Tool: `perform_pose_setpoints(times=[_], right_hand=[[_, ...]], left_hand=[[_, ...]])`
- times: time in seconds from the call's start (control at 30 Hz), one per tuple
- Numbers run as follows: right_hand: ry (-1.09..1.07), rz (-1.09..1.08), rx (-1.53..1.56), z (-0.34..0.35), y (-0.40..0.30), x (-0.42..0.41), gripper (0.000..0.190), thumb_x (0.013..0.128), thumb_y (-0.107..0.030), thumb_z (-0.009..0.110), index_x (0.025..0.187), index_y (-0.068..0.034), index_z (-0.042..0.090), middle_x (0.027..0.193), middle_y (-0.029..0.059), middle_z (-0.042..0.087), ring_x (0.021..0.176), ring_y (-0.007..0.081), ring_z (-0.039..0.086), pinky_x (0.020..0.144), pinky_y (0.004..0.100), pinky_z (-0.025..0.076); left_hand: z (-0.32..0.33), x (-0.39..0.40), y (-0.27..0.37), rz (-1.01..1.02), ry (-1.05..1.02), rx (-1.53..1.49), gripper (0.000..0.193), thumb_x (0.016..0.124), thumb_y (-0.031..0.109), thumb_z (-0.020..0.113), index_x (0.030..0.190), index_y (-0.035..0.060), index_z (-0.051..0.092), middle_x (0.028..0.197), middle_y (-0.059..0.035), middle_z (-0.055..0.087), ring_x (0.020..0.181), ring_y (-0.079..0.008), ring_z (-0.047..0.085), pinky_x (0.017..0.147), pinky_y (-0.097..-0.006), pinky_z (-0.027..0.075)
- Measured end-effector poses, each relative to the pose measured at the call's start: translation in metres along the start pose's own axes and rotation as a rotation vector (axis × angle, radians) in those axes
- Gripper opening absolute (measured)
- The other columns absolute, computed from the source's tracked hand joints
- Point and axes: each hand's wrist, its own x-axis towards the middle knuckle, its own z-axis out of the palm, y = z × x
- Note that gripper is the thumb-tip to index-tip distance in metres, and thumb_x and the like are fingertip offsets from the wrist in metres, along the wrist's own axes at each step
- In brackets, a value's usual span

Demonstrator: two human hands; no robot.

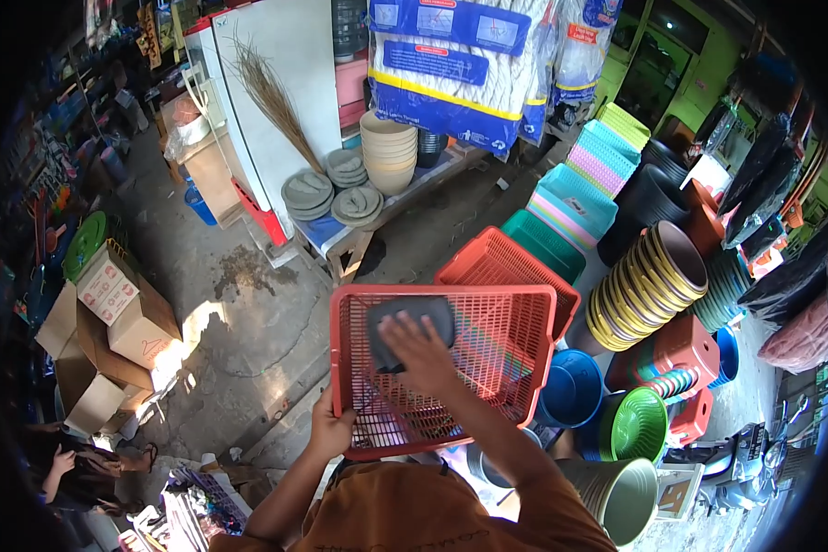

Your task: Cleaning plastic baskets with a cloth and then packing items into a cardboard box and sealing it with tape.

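Observation:
A red plastic basket (pixel 448 450) with slotted walls is tilted up in front of my body, its open side facing me. My left hand (pixel 332 426) grips its lower left rim, the thumb over the edge. Inside the basket my right hand (pixel 419 350) presses a dark grey cloth (pixel 436 312) with spread fingers, against the upper left of the slotted inside. The palm hides part of the cloth. Just behind stands another red basket (pixel 483 257), partly covered by the first one.
To the right are yellow-and-brown stacked buckets (pixel 645 290), a blue bucket (pixel 571 386) and a green basin (pixel 636 424). Pots (pixel 388 148) stand on a low table. Packaged mops (pixel 448 76) hang ahead. Open cardboard boxes (pixel 134 331) and a person (pixel 76 462) are at left.

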Motion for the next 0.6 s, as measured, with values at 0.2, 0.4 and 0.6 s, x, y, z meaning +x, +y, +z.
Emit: perform_pose_setpoints(times=[0.2,0.4,0.6], right_hand=[[0.355,0.322,0.023,0.008,0.092,-0.065,0.080,0.072,-0.005,0.055,0.147,-0.002,0.027,0.152,0.0198,0.025,0.142,0.0389,0.019,0.114,0.0525,0.013],[0.070,0.310,0.150,0.017,0.001,-0.059,0.088,0.070,-0.006,0.059,0.150,-0.010,0.023,0.156,0.0206,0.014,0.143,0.0392,0.014,0.116,0.0515,0.009],[-0.243,0.011,0.113,-0.003,-0.019,-0.063,0.087,0.069,-0.010,0.066,0.148,-0.019,0.030,0.156,0.0124,0.019,0.144,0.0310,0.019,0.115,0.0492,0.017]], left_hand=[[0.001,0.006,0.000,0.252,0.090,0.093,0.059,0.072,-0.018,0.041,0.128,-0.0006,0.050,0.109,-0.0046,0.062,0.097,-0.0125,0.059,0.084,-0.0258,0.046],[0.024,0.014,-0.005,0.206,-0.028,-0.011,0.072,0.070,-0.018,0.040,0.140,-0.0025,0.038,0.133,-0.0137,0.052,0.121,-0.0170,0.050,0.102,-0.0282,0.037],[0.021,0.020,-0.006,0.167,-0.008,0.035,0.072,0.070,-0.019,0.039,0.140,-0.0029,0.038,0.130,-0.0127,0.054,0.120,-0.0173,0.051,0.101,-0.0281,0.038]])
